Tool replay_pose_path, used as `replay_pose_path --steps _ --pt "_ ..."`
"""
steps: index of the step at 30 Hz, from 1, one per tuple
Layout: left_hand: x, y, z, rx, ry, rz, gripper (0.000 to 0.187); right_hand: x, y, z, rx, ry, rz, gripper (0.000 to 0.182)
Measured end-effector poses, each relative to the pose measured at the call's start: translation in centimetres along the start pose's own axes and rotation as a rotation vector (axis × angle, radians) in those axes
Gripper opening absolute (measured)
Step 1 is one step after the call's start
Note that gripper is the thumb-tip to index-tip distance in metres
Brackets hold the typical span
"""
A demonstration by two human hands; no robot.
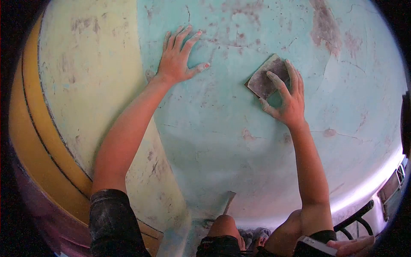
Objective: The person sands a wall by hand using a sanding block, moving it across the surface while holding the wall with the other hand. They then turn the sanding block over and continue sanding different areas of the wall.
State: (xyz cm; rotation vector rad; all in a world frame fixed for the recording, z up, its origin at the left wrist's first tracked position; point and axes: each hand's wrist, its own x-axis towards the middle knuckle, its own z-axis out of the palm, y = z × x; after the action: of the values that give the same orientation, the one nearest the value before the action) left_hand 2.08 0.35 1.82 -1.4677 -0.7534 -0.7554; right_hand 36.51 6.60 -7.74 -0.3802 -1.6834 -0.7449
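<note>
the sanding pad (pixel 267 77) sits flat against the turquoise wall (pixel 222 128), tilted like a diamond, up and to the right of the middle of your view; your right hand (pixel 287 99) lies on its lower right part, fingers (pixel 277 83) spread over its face and pressing it to the wall, thumb out to the lower left just off its edge; this is a flat press, not a curl around it, so the pad's upper left half shows bare; your left hand (pixel 179 58) is well apart to the left, palm flat and fingers splayed on the same wall, holding nothing; just left of that hand the turquoise meets a pale yellow band (pixel 85 85), then a darker ochre strip (pixel 38 141) at the far left; nothing lies between the two hands but scuffed paint; a thin scraper-like piece (pixel 228 201) leans low on the wall near your knees (pixel 224 225); at the bottom right another hand (pixel 351 246) holds a phone (pixel 314 246); the pad is grey-brown, dusty and worn, squarish with a pale edge; the wall about it is cracked and blotched with reddish-brown patches.
</note>
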Motion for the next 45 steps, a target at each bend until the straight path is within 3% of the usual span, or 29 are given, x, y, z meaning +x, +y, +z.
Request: replay_pose_path --steps 45 --pt "-0.10 -0.11 0.12 -0.001 -0.002 0.000 0.085 0.00 0.17 0.19 -0.015 0.010 -0.016 0.078"
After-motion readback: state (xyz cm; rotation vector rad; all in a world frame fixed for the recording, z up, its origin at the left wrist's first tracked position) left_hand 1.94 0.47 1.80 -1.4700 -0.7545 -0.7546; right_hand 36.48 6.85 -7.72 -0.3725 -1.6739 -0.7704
